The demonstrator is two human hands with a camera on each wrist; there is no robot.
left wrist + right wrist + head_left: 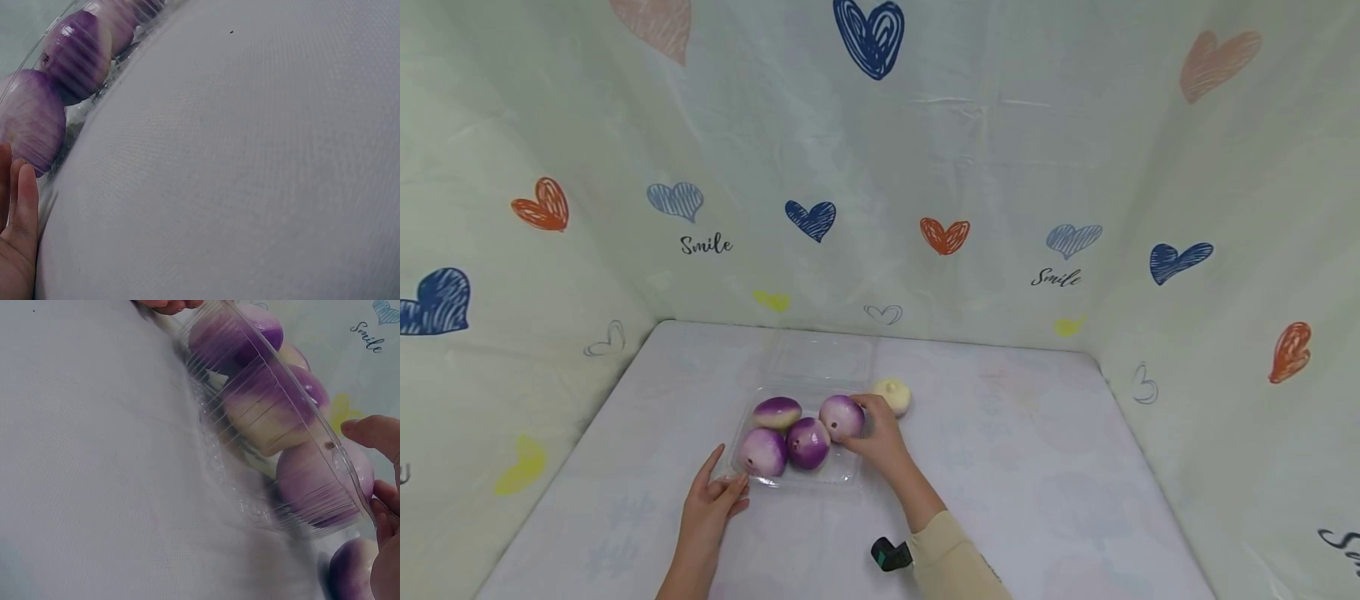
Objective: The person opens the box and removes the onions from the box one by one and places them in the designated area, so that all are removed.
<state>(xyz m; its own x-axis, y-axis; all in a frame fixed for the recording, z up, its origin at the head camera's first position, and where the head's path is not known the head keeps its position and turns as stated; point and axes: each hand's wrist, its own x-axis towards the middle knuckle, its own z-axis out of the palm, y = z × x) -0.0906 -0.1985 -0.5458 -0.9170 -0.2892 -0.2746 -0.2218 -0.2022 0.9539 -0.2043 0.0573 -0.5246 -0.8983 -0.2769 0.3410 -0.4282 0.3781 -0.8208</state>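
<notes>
A clear plastic clamshell box (842, 473) stands on the table with its lid (820, 354) folded back. Inside it are a front-left turnip (763, 452), a back-left turnip (777, 412) and a darker middle turnip (808, 443), all purple and cream. At the box's right end my right hand (880, 433) holds another turnip (841, 417) between thumb and fingers. My left hand (709, 500) touches the box's front-left corner, its fingers fairly straight in the left wrist view. Outside the box, just beyond my right hand, lies a turnip (892, 396), cream side up.
A white cloth covers the table (1037, 467). Behind and on both sides hangs a pale curtain (880, 167) printed with hearts and the word "Smile". A small black device (891, 554) shows beside the right sleeve (958, 558).
</notes>
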